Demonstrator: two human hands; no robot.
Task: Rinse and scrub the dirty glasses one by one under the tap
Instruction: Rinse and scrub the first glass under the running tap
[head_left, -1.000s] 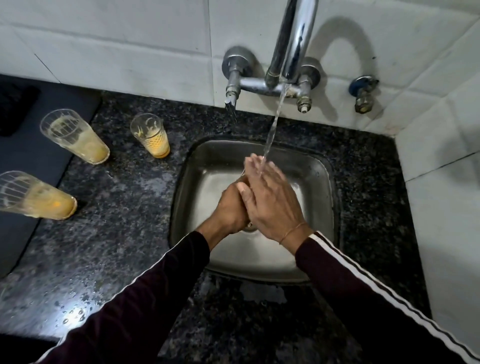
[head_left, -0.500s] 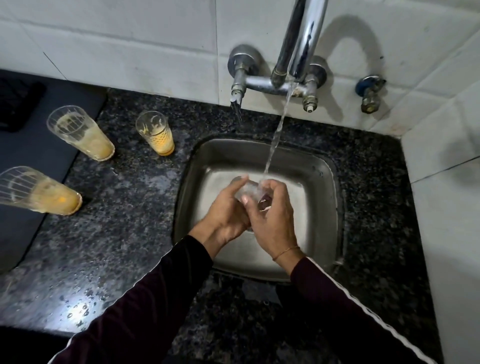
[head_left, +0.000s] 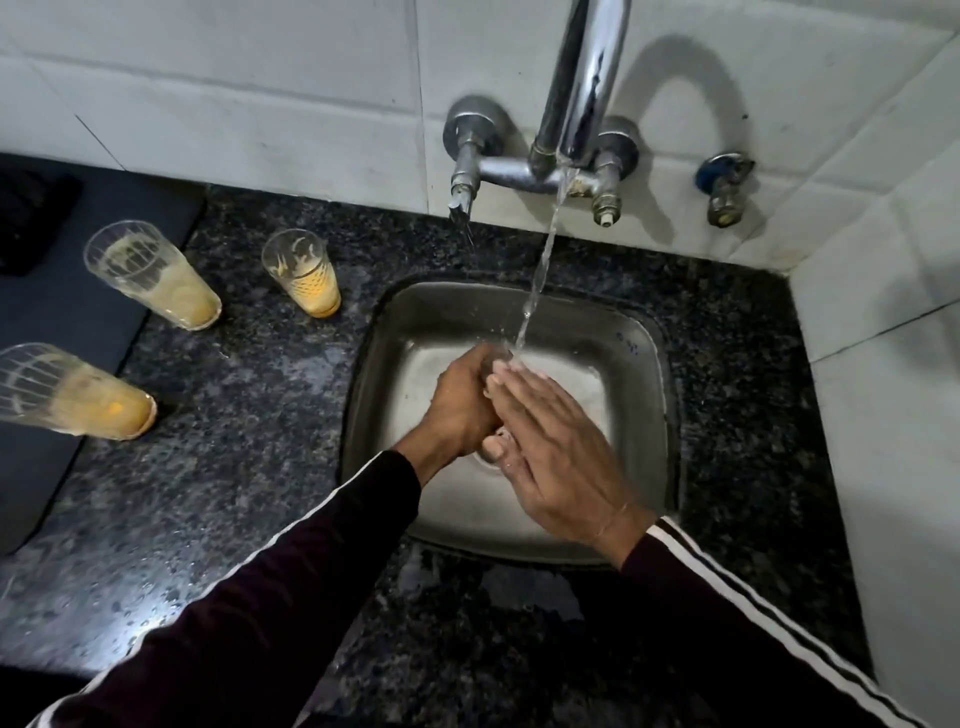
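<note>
Over the steel sink (head_left: 631, 364), my left hand (head_left: 462, 405) is wrapped around a small clear glass (head_left: 492, 359). The glass is almost wholly hidden between my hands; only a sliver of rim shows at the top. My right hand (head_left: 550, 457) lies flat against it, fingers straight, thumb curled under. Water (head_left: 540, 270) from the chrome tap (head_left: 582, 78) lands on my right fingertips and the rim. Three dirty glasses with orange residue stand on the counter to the left: a tall one (head_left: 156, 275), a short one (head_left: 304, 275) and a tall one (head_left: 67, 389) nearest me.
The sink sits in a dark speckled granite counter (head_left: 234, 493), wet at the front left. A dark mat (head_left: 62, 312) lies under the left glasses. White tiled walls close off the back and right. A blue-capped valve (head_left: 724, 182) sticks out to the right of the tap.
Half a second ago both hands cupped the glass with its rim showing under the stream. Now my right hand has flattened over it and slid forward, hiding the glass.
</note>
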